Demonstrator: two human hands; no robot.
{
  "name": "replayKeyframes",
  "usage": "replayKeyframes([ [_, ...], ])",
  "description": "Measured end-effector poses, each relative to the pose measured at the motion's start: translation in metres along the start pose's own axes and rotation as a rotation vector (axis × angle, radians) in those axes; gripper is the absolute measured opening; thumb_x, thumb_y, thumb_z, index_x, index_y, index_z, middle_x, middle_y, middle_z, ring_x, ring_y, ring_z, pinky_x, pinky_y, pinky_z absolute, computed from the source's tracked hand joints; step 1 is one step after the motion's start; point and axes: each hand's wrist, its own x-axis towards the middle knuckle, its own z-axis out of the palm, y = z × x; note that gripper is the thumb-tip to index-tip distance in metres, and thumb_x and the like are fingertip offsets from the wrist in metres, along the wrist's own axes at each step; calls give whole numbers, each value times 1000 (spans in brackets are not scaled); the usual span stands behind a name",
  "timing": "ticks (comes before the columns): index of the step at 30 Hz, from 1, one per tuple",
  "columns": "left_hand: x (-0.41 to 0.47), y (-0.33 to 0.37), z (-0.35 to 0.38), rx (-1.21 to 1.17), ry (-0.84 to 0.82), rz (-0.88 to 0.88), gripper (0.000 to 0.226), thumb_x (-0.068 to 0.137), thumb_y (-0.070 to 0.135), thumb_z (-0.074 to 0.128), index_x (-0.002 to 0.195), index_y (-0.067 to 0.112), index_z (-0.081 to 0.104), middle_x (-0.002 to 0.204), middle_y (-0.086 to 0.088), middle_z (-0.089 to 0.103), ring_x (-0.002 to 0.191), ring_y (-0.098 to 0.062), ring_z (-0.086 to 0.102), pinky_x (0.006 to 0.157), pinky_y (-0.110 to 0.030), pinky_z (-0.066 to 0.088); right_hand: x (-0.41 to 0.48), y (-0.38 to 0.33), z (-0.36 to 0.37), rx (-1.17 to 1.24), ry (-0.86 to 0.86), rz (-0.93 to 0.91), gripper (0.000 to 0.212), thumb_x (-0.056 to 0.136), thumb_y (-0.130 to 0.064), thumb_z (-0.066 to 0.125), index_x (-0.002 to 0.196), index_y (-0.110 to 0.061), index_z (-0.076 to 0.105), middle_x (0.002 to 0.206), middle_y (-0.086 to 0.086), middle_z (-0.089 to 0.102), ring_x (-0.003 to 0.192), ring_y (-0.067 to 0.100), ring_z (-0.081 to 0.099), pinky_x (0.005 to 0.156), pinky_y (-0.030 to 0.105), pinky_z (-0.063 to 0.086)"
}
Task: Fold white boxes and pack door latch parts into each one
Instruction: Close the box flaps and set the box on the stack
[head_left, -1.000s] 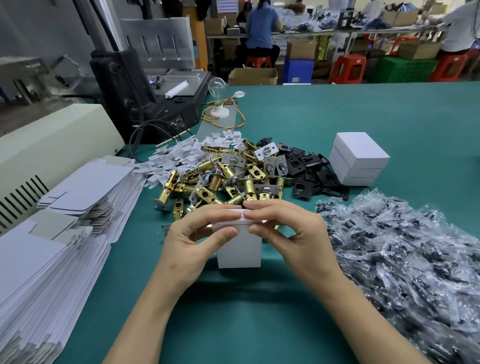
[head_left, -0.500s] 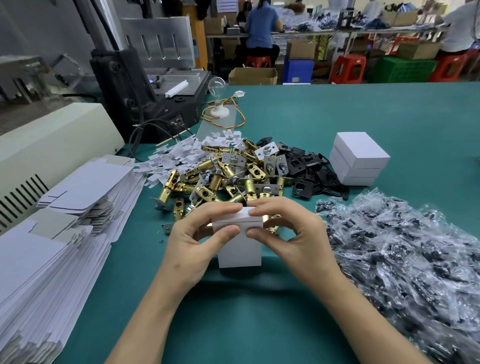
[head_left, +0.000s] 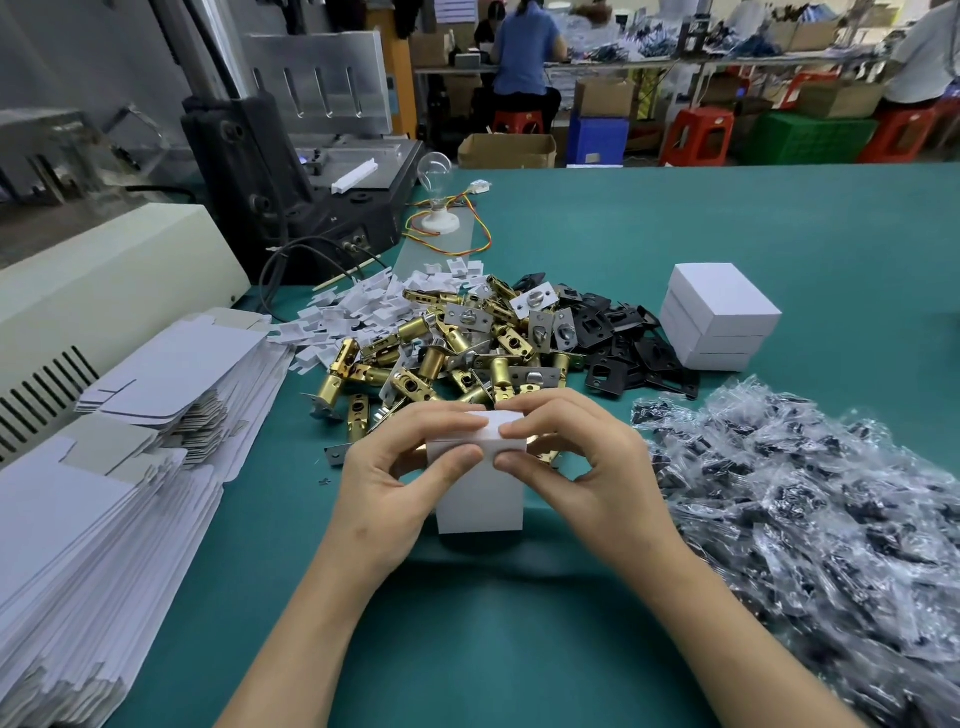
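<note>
Together, the left hand and right hand grip the upright white box's top, fingers curled.

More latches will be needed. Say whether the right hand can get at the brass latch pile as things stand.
Likely yes, once freed: the right hand pinches the top of the white box, and the brass latch pile lies uncovered just beyond it, nothing between.

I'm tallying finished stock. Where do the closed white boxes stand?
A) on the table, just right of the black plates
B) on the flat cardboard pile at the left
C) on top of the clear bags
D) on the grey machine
A: the stacked closed boxes stand on the green table, immediately right of the black plates.
</note>
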Motion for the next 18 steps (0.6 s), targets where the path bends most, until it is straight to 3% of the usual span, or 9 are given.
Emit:
replayKeyframes([
  [6, 1, 0, -3, -23, 62, -72, 9, 89, 38, 79, 96, 42, 83, 113, 2, 79, 111, -15, 71, 86, -19, 55, 0, 0, 2, 70, 23, 105, 15, 89, -12, 78, 102, -18, 73, 118, -10, 70, 105, 14, 70, 82, 27, 59],
  [10, 2, 1, -1, -9, 65, -68, 15, 87, 39, 73, 97, 44, 82, 109, 7, 78, 105, -8, 70, 81, -16, 55, -1, -1, 4, 82, 43, 151, 15, 90, -15, 77, 103, -22, 73, 114, -14, 71, 106, 11, 70, 83, 25, 58],
  [15, -2, -2, -3, 21, -4, -195, 38, 92, 45, 70, 129, 56, 66, 105, 13, 76, 96, -4, 71, 78, -18, 57, -1, 1, 5, 117, 84, 250, 18, 92, -15, 75, 105, -27, 73, 107, -12, 73, 103, 15, 70, 80, 23, 56],
  [18, -1, -4, -4, 9, -39, -280, 52, 88, 41, 71, 133, 63, 56, 110, 16, 77, 102, -6, 74, 75, -21, 61, 0, 1, 2, 63, 92, 305, 32, 95, -12, 73, 116, -35, 71, 110, -17, 72, 105, 9, 69, 80, 19, 54],
])
